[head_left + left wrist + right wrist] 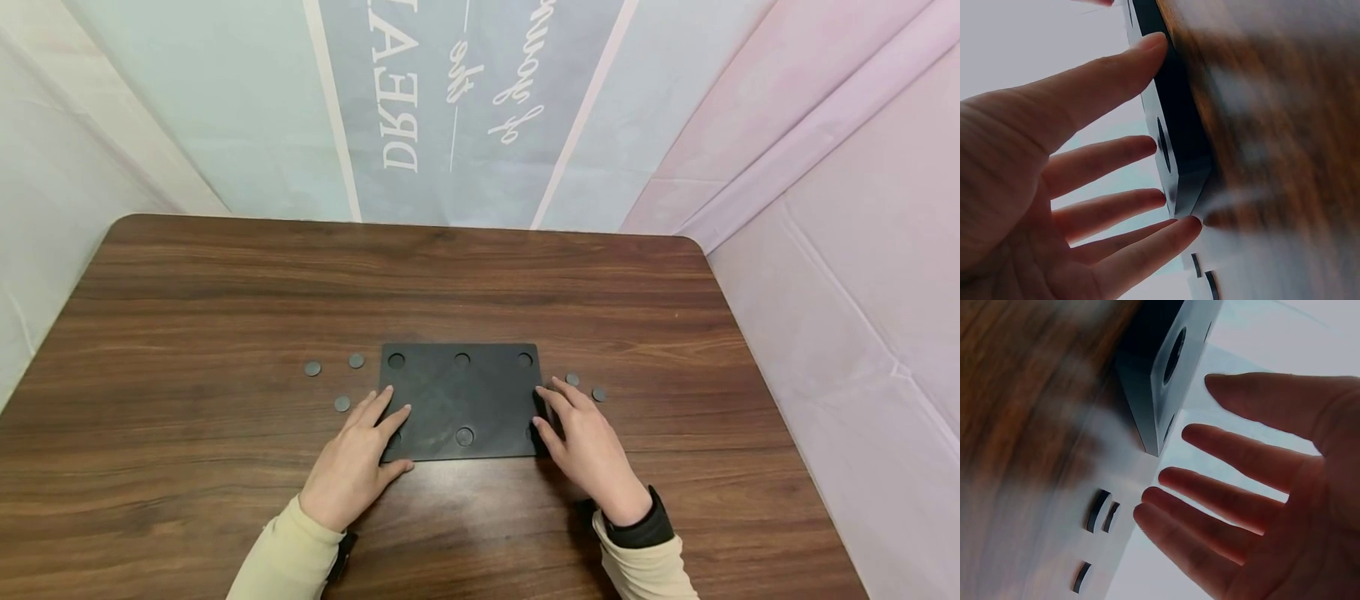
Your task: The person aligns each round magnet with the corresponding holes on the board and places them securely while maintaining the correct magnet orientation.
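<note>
A flat dark rectangular board point(462, 402) with round recesses lies on the table, between the two hands in the head view. My left hand point(350, 465) is at its left side, fingers spread and thumb along the front edge; in the left wrist view the thumb point(1138, 59) appears to touch the board's side. By the right edge, my right hand point(592, 446) has its fingers extended and holds nothing; the right wrist view shows a gap between its thumb and the board. Small grey discs lie near both hands, one point(342, 404) by the left fingers and another point(572, 379) by the right.
Two further discs lie left of the board, the nearer one point(356, 361) and the outer one point(312, 368). On the right is another disc point(598, 394). The wooden table point(420, 275) ends at a printed cloth backdrop point(465, 108).
</note>
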The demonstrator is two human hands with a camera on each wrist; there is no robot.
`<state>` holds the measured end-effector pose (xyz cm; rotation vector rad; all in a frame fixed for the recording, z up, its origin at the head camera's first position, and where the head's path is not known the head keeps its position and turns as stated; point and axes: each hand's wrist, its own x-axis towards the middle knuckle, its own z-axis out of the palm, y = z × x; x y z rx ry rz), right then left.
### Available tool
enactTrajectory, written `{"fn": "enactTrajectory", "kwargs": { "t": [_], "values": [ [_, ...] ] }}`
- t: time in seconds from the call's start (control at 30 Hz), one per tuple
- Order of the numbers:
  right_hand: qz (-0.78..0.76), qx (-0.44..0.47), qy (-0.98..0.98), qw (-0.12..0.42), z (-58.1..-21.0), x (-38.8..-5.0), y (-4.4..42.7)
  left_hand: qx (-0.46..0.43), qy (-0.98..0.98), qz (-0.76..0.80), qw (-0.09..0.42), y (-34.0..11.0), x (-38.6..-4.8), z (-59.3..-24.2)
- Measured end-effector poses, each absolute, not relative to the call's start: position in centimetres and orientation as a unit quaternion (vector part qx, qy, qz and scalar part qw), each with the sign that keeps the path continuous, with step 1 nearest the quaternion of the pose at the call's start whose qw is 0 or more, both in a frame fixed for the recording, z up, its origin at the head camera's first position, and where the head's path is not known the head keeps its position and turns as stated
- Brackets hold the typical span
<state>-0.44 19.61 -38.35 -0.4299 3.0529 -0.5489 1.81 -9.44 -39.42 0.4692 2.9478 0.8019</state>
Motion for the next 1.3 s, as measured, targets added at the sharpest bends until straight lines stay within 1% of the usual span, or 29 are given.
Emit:
{"fn": "enactTrajectory", "kwargs": {
  "t": [0.23,0.87,1.3],
  "values": [
    [-0.177,-0.136,0.975,-0.007,-38.3,-0.3,20.0,0.148,0.954,0.259,0.036,-9.2,1.8,-39.5],
    [-0.172,-0.121,0.977,0.018,-37.9,0.0,20.7,0.131,0.957,0.254,0.048,-8.7,1.8,-39.1],
    [-0.155,-0.123,0.980,-0.002,-38.5,-0.2,21.6,0.119,0.959,0.254,0.047,-8.3,1.9,-39.0]
  ]
}}
